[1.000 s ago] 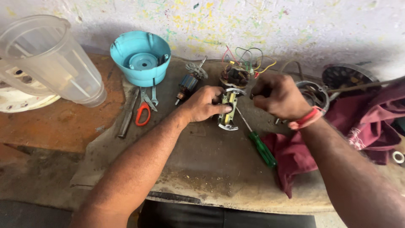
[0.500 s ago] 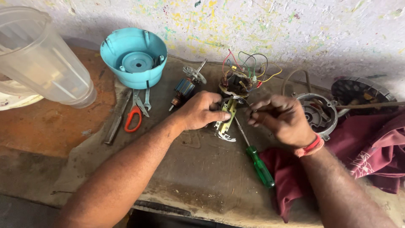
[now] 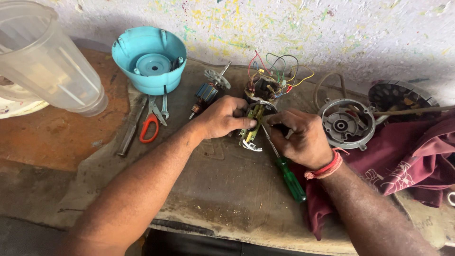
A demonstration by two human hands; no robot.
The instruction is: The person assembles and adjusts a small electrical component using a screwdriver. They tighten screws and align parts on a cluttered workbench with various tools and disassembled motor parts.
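My left hand (image 3: 222, 116) grips a small metal motor frame (image 3: 250, 129) with yellowish windings, held on the workbench. My right hand (image 3: 301, 137), a red band at its wrist, has its fingers pinched against the frame's right side. What the fingertips hold is hidden. A green-handled screwdriver (image 3: 289, 176) lies under my right hand, its shaft pointing at the frame. Just behind the frame sits a stator (image 3: 264, 87) with red, green and yellow wires. A motor armature (image 3: 204, 93) lies to the left of my left hand.
A turquoise plastic base (image 3: 150, 60) stands at the back left, a clear jug (image 3: 45, 61) farther left. Red-handled pliers (image 3: 150, 124) and a spanner (image 3: 164, 106) lie before the base. A round metal housing (image 3: 344, 124), a dark disc (image 3: 400, 97) and a maroon cloth (image 3: 403, 156) sit to the right.
My right hand has come down and left to the frame's right side. The view has shifted, so the whole scene sits lower and more to the right.
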